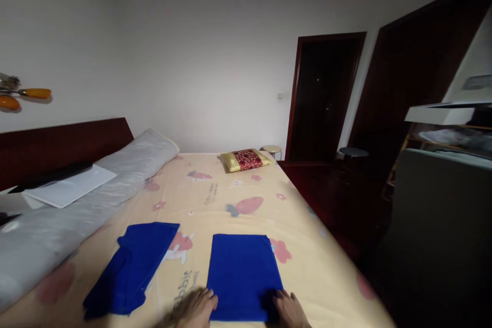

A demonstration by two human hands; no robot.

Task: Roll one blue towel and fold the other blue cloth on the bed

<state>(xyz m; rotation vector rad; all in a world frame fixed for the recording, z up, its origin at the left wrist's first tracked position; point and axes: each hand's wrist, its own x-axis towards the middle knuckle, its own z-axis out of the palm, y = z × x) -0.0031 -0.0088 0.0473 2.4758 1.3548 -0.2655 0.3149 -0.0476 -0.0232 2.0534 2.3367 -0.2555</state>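
Observation:
A blue cloth (244, 274), folded into a neat near-rectangle, lies flat on the bed in front of me. My left hand (198, 308) is at its lower left edge, fingers curled and closed on the fabric. At the lower right edge my right hand (291, 310) has its fingertips bent against the cloth in the same way; the thumbs are hard to make out. Left of this, a second blue cloth (134, 269) lies at a slant with an uneven outline, and neither hand touches it.
A patterned yellow bedsheet (307, 261) covers the bed. A red and gold pillow (246, 160) lies at the far end. Along the left run a grey bolster-like roll (126, 177), a white flat sheet (73, 184) and the dark headboard (69, 138). Stools (352, 152) stand beyond.

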